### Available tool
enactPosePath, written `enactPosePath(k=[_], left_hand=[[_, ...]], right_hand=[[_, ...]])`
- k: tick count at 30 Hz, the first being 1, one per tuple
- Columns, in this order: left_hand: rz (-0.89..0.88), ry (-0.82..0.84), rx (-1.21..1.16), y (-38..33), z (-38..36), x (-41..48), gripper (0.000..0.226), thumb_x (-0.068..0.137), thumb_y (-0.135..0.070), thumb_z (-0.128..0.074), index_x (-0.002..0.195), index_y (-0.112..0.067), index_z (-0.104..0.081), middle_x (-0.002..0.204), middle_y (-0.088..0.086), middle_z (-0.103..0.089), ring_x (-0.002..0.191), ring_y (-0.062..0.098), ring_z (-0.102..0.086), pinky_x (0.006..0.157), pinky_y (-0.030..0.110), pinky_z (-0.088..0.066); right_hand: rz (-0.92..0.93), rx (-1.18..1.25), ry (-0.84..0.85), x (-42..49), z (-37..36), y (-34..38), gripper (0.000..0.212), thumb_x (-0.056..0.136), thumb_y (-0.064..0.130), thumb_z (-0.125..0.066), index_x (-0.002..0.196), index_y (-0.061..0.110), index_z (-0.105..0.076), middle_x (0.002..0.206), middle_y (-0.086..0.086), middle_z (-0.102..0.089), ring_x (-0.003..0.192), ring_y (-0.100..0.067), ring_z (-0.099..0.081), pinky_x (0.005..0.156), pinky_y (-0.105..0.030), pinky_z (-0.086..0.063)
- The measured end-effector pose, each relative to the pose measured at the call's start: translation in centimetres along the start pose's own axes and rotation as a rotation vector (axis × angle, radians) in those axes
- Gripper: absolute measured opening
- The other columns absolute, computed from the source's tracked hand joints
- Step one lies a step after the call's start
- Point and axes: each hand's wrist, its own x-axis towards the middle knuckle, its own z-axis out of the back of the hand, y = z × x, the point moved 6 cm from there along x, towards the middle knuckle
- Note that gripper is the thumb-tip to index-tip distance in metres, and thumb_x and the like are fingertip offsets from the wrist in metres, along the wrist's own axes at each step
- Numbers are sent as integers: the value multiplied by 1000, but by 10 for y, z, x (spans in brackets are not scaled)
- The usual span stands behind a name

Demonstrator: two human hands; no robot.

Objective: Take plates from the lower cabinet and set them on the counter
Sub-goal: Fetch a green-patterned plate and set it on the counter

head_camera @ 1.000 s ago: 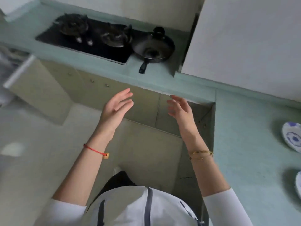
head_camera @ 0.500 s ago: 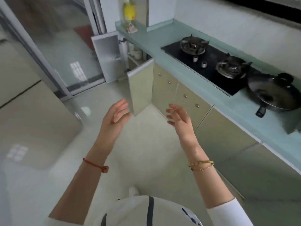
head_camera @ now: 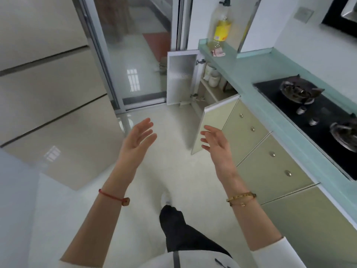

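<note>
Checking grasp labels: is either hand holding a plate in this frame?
No, the left hand and the right hand are both open, fingers spread, and empty.

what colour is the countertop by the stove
The countertop is pale mint green; the head view shows it best.

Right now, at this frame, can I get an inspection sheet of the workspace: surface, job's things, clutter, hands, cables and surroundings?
Surface: teal counter along the right, black gas hob set in it.
Job's things: lower cabinet open, white door and green door swung out; pale crockery on its shelf, too blurred to call plates; no plates seen on the counter.
Clutter: yellow bottle and small pink item at the counter's far end.
Hands: left hand and right hand open, empty, above the floor.
Cables: nothing seen.
Surroundings: glossy tiled floor; glass sliding door ahead.
</note>
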Motion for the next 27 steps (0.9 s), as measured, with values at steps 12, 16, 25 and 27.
enactPosePath(k=[12, 16, 25, 27], left_hand=[[-19, -3, 21, -10, 64, 209, 43, 96, -10, -58, 138, -19, -53, 135, 0, -61, 124, 15, -59, 105, 29, -46], [-28, 10, 7, -18, 74, 284, 39, 96, -7, -57, 132, -22, -55, 135, 2, -61, 125, 15, -58, 103, 25, -47], [43, 109, 49, 12, 63, 453, 40, 95, -15, -61, 134, -23, -56, 132, -7, -64, 121, 12, -61, 108, 36, -45], [74, 153, 51, 23, 53, 499, 39, 95, -15, -62, 132, -23, -58, 131, -6, -64, 121, 15, -61, 110, 40, -44]], right_hand=[[26, 58, 39, 198, -138, 35, 21, 99, 15, -47, 115, 18, -61, 113, -4, -62, 98, -17, -60, 93, -36, -51], [14, 61, -4, 256, -161, 50, 27, 99, 14, -48, 124, 9, -60, 113, -5, -62, 99, -17, -59, 94, -37, -50], [-47, 51, -161, 384, -173, 43, 26, 99, 17, -49, 123, 15, -60, 120, -9, -63, 102, -19, -61, 97, -37, -51], [-66, 43, -206, 417, -176, 39, 27, 99, 17, -48, 124, 14, -59, 124, -10, -62, 106, -22, -61, 97, -37, -50]])
